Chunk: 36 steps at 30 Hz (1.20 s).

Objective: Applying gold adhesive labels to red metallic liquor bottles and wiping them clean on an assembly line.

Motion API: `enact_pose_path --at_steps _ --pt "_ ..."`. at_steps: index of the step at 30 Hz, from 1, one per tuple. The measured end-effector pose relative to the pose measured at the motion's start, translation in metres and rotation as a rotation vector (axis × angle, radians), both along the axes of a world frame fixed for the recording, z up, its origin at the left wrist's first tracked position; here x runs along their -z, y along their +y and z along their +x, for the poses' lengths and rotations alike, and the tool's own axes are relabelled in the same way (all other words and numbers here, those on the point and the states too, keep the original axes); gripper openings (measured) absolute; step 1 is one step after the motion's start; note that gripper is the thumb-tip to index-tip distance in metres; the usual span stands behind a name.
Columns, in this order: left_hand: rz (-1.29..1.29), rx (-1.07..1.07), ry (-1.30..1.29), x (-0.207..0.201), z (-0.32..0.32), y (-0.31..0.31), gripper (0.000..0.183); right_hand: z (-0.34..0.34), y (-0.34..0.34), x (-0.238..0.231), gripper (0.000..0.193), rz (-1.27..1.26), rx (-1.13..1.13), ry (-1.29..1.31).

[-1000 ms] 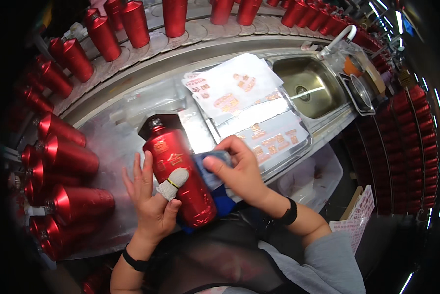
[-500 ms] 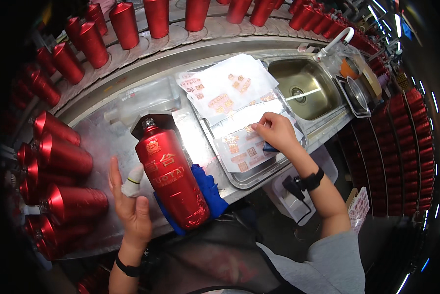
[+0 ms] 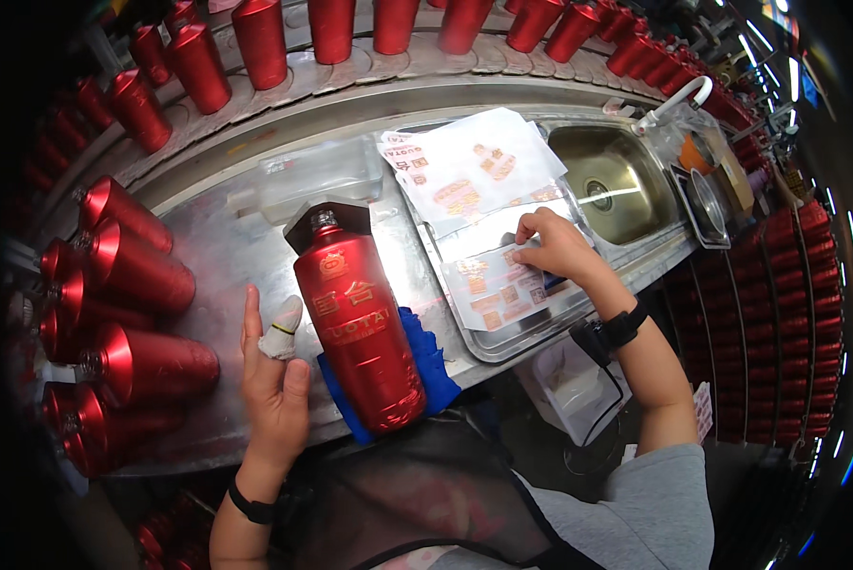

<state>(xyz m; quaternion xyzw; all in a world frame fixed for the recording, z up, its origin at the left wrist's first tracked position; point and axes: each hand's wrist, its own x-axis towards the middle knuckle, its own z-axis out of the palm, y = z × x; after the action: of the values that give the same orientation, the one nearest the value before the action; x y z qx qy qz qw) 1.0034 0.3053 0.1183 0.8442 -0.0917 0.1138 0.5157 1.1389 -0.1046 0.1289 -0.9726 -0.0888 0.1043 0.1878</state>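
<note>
- On the metal table (image 3: 236, 261), the red bottle (image 3: 358, 328) lies on blue cloth (image 3: 436, 366)
- The left hand (image 3: 274, 404) is spread, holding nothing, near the bottle
- The right hand (image 3: 561, 251) is over the sheet (image 3: 488, 302), its grip cannot be told

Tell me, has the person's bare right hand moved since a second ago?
Yes: rightward and forward. The bare right hand was beside the red metallic bottle; now it is over the white printed sheet, nearer the fixed rectangular steel sink.

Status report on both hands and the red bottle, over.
Left hand: open, beside red bottle. Right hand: over printed sheet, grip unclear. Bottle: lying on blue cloth, untouched. Right hand partly blocks sheet.
</note>
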Motion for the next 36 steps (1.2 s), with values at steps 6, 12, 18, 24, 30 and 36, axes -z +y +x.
enact_pose_path --at_steps 6,12,18,24,30,36 --pt "-0.123 0.043 0.031 -0.001 -0.002 -0.007 0.056 0.013 -0.005 0.003 0.025 0.008 -0.052 0.091" --pt "-0.094 0.061 0.094 -0.006 -0.005 -0.004 0.063 0.009 -0.003 0.002 0.026 0.016 -0.048 0.068" --pt "-0.541 0.111 0.287 -0.004 -0.009 -0.022 0.086 0.01 0.004 -0.002 0.024 0.027 -0.061 0.1" --pt "-0.526 0.195 0.295 -0.003 -0.003 -0.028 0.103 0.01 0.001 0.008 0.01 0.158 -0.016 0.073" --pt "-0.62 0.214 0.368 0.001 -0.003 -0.026 0.105 -0.028 0.052 -0.021 0.008 0.162 -0.006 -0.248" --pt "-0.852 0.179 0.477 0.0 -0.004 -0.02 0.098 -0.085 0.141 -0.096 0.009 0.591 -0.196 0.138"
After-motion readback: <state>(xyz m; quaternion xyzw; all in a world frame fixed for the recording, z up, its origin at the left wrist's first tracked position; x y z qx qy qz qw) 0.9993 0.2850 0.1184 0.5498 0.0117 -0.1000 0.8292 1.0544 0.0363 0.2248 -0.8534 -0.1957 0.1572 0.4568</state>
